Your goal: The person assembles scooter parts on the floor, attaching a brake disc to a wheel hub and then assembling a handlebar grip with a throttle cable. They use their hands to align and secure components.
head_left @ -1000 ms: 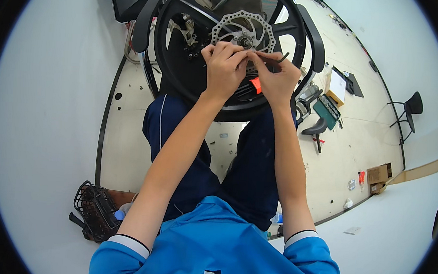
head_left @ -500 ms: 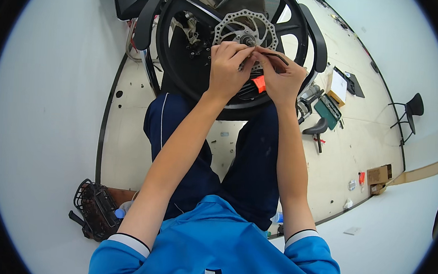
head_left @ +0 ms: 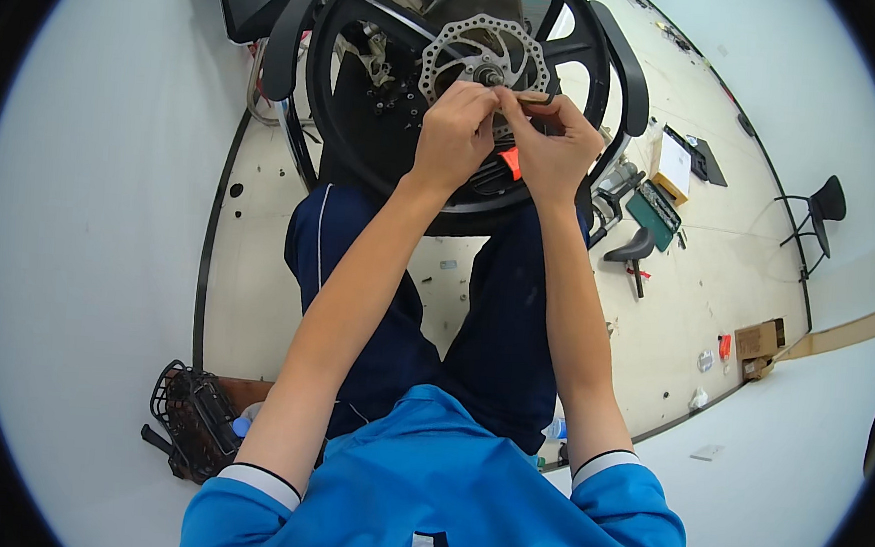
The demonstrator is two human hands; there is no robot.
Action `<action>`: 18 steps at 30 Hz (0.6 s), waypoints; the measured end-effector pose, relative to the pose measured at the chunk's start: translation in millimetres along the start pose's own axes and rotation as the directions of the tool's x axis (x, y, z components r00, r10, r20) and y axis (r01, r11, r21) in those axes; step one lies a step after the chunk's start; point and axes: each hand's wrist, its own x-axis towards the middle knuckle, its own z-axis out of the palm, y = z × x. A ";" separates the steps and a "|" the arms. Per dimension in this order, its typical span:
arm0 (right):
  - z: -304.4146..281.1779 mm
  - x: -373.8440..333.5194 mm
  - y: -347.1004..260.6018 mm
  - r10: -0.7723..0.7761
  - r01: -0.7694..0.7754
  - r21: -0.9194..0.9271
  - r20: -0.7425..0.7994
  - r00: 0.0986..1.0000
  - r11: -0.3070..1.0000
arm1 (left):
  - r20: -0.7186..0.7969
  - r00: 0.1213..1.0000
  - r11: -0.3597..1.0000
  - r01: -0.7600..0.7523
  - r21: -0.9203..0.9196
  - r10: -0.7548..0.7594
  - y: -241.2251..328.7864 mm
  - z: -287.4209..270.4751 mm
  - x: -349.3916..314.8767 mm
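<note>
A black spoked wheel (head_left: 320, 76) lies over my lap, with a silver, hole-edged brake disc (head_left: 431, 65) around its hub. My right hand (head_left: 557, 148) is closed on a thin dark bent rod, apparently a hex key (head_left: 535, 100), held between thumb and fingers. Beside it, my left hand (head_left: 452, 132) pinches its fingertips together, nearly touching the right thumb. Whatever the left fingers hold is too small and hidden to make out. Both hands are just below the hub axle (head_left: 490, 75), over the lower part of the disc.
The wheel rests on a black armchair with armrests (head_left: 287, 42) on either side. Small loose bolts (head_left: 384, 104) lie on its seat, left of the disc. On the floor to the right are a saddle (head_left: 630, 248) and a green tool case (head_left: 653, 215). A black basket (head_left: 194, 421) stands lower left.
My hands have shifted slightly left and up together. The hex key has turned from slanting downward to lying nearly level in my right hand.
</note>
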 end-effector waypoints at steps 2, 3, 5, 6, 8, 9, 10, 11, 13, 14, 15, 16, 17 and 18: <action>-0.7 9.2 -7.6 -0.058 0.057 0.027 0.014 0.998 0.998 | 0.033 0.999 1.000 -0.026 -0.016 0.026 -0.5 -2.4 6.1; -3.0 12.4 -10.4 -0.085 0.084 0.038 0.025 0.996 0.996 | 0.048 0.998 0.999 -0.033 -0.026 0.034 1.1 -3.1 7.7; -8.3 11.3 -12.3 -0.074 0.068 0.058 0.108 0.991 0.996 | 0.023 0.999 0.999 -0.042 -0.014 0.042 -0.4 -2.8 7.7; -12.0 8.5 -11.1 -0.072 0.066 0.047 0.149 0.986 0.997 | 0.017 0.999 0.999 -0.043 -0.009 0.043 0.5 -3.3 6.0; -13.9 6.4 -9.9 -0.071 0.063 0.052 0.178 0.982 0.997 | -0.015 1.000 1.000 -0.015 -0.012 0.015 4.5 -4.2 0.1; -13.8 6.4 -9.3 -0.042 0.031 0.068 0.165 0.985 0.997 | -0.047 0.999 1.000 0.006 -0.021 -0.007 8.7 -4.8 2.7; -14.0 5.1 -8.3 -0.013 0.000 0.085 0.154 0.988 0.996 | -0.078 0.997 0.999 0.027 -0.031 -0.030 10.9 -4.6 4.7; -14.0 5.0 -7.6 0.017 -0.031 0.102 0.142 0.990 0.994 | -0.087 0.996 0.999 0.022 -0.030 -0.025 9.6 -3.0 6.5; -11.5 6.2 -8.8 0.002 -0.012 0.070 0.141 0.990 0.997 | -0.105 0.994 1.000 0.015 -0.025 -0.018 6.8 -0.6 9.1; -10.3 6.8 -9.2 -0.005 -0.002 0.053 0.140 0.990 0.999 | -0.104 0.994 1.000 0.014 -0.006 -0.015 6.9 -0.2 8.1; -9.5 6.7 -8.2 -0.028 0.021 0.058 0.125 0.992 0.998 | -0.101 0.995 1.000 0.013 0.010 -0.012 7.0 0.5 5.2; -8.7 6.5 -5.9 -0.052 0.045 0.061 0.110 0.993 0.997 | -0.098 0.995 1.000 0.011 0.027 -0.009 6.9 1.5 2.8; -7.6 6.2 -3.5 -0.075 0.069 0.065 0.095 0.993 0.996 | -0.099 0.995 1.000 0.007 0.020 -0.005 6.3 3.6 1.8; -4.6 7.6 -2.0 -0.083 0.080 0.072 0.054 0.995 0.994 | -0.103 0.995 1.000 0.002 0.016 0.000 4.8 6.0 2.7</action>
